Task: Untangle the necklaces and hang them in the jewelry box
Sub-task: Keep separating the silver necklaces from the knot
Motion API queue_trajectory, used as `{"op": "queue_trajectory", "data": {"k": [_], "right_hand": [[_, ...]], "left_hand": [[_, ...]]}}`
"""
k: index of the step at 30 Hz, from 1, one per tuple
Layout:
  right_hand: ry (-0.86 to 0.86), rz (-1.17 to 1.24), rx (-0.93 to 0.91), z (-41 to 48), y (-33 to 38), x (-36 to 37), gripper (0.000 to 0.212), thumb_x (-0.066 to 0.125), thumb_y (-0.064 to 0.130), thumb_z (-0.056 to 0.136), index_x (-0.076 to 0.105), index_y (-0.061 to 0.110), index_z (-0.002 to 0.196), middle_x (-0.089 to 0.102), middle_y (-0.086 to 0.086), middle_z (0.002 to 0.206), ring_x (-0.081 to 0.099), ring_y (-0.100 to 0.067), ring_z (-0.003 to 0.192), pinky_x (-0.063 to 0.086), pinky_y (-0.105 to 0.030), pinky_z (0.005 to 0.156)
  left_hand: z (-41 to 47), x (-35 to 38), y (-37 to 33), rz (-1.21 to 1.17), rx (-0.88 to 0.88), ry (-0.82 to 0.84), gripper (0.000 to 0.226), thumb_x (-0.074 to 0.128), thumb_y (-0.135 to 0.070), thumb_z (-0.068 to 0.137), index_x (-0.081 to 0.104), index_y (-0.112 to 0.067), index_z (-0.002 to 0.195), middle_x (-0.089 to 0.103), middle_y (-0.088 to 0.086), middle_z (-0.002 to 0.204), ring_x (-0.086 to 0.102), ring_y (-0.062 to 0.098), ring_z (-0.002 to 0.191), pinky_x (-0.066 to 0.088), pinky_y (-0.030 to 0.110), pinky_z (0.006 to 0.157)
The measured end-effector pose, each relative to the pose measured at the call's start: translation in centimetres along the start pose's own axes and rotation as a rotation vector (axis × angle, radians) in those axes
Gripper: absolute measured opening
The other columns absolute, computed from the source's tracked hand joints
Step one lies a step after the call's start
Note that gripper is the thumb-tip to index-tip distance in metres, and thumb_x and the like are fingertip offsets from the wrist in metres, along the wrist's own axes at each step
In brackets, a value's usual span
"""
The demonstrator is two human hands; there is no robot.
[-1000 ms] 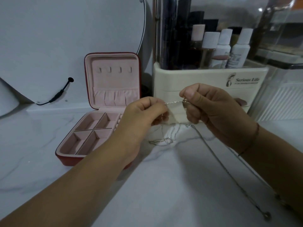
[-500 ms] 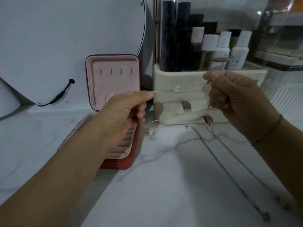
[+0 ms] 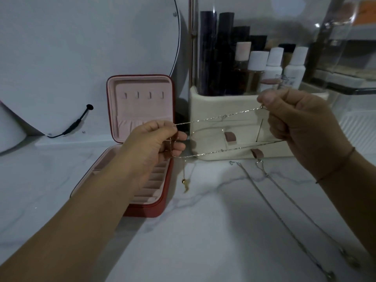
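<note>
Pinched between my left hand and right hand, one chain stretches taut, I judge to show any knots before hanging in the box.

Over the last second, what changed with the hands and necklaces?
The left hand and right hand pulled apart, the left toward the open red jewelry box, the right up and rightward, stretching the thin silver necklace they pinch into a taut loop. The long silver chains on the white marble counter stayed put.
</note>
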State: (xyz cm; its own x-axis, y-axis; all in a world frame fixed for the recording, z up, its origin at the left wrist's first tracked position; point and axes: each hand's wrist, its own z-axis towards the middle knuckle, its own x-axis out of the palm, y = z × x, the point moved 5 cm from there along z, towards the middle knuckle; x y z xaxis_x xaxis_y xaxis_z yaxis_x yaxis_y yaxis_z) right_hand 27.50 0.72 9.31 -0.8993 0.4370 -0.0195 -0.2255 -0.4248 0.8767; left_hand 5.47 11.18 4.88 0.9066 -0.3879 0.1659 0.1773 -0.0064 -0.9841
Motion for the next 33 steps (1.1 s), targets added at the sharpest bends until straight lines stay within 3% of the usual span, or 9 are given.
{"op": "queue_trajectory", "data": {"k": [6, 9, 15, 26, 30, 33], "right_hand": [[0.014, -0.015, 0.022, 0.0, -0.2, 0.1, 0.036, 0.065, 0.038, 0.073, 0.063, 0.004, 0.088, 0.038, 0.003, 0.048, 0.027, -0.011, 0.043, 0.024, -0.021, 0.042], [0.015, -0.008, 0.03, -0.1, -0.2, 0.2, 0.037, 0.064, 0.038, 0.072, 0.063, 0.004, 0.088, 0.038, 0.004, 0.048, 0.026, -0.011, 0.044, 0.023, -0.022, 0.042], [0.0, 0.009, 0.022, -0.1, 0.0, 0.1, 0.036, 0.063, 0.037, 0.074, 0.063, 0.004, 0.089, 0.038, 0.004, 0.047, 0.025, -0.011, 0.044, 0.022, -0.023, 0.043], [-0.044, 0.007, -0.013, 0.0, 0.1, -0.5, 0.049, 0.064, 0.044, 0.072, 0.061, 0.002, 0.096, 0.039, 0.003, 0.049, 0.027, -0.014, 0.046, 0.025, -0.026, 0.045], [-0.054, -0.002, -0.023, 0.1, 0.2, -0.8, 0.061, 0.065, 0.05, 0.068, 0.06, -0.002, 0.1, 0.041, 0.005, 0.049, 0.028, -0.013, 0.045, 0.027, -0.023, 0.043], [-0.056, 0.004, -0.017, 0.1, 0.0, -0.9, 0.05, 0.069, 0.044, 0.077, 0.061, -0.001, 0.098, 0.041, 0.005, 0.049, 0.028, -0.012, 0.045, 0.027, -0.023, 0.043]], "left_hand": [[0.4, 0.0, -0.1, -0.057, 0.042, 0.006, 0.012, 0.052, -0.014, 0.096, 0.063, -0.012, 0.091, 0.073, 0.001, 0.075, 0.067, 0.01, 0.069, 0.056, 0.023, 0.065], [0.3, 0.0, -0.6, -0.099, 0.069, 0.02, 0.02, 0.052, -0.017, 0.095, 0.06, -0.012, 0.077, 0.063, -0.001, 0.062, 0.065, 0.012, 0.066, 0.056, 0.027, 0.073], [-0.2, 0.6, -1.2, -0.165, 0.079, 0.098, 0.034, 0.051, -0.018, 0.095, 0.051, -0.018, 0.061, 0.041, -0.003, 0.049, 0.043, 0.01, 0.047, 0.048, 0.024, 0.05], [-0.3, 0.9, -1.2, -0.113, 0.131, 0.145, 0.021, 0.054, -0.016, 0.091, 0.055, -0.015, 0.07, 0.043, -0.003, 0.053, 0.038, 0.007, 0.048, 0.044, 0.021, 0.05], [-0.6, 1.1, -1.4, -0.111, 0.15, 0.16, 0.012, 0.059, -0.022, 0.079, 0.055, -0.013, 0.071, 0.042, -0.003, 0.053, 0.037, 0.007, 0.048, 0.047, 0.021, 0.053], [-0.7, 1.1, -1.4, -0.092, 0.156, 0.155, 0.012, 0.06, -0.023, 0.078, 0.055, -0.013, 0.072, 0.042, -0.003, 0.053, 0.038, 0.007, 0.048, 0.047, 0.021, 0.053]]}}
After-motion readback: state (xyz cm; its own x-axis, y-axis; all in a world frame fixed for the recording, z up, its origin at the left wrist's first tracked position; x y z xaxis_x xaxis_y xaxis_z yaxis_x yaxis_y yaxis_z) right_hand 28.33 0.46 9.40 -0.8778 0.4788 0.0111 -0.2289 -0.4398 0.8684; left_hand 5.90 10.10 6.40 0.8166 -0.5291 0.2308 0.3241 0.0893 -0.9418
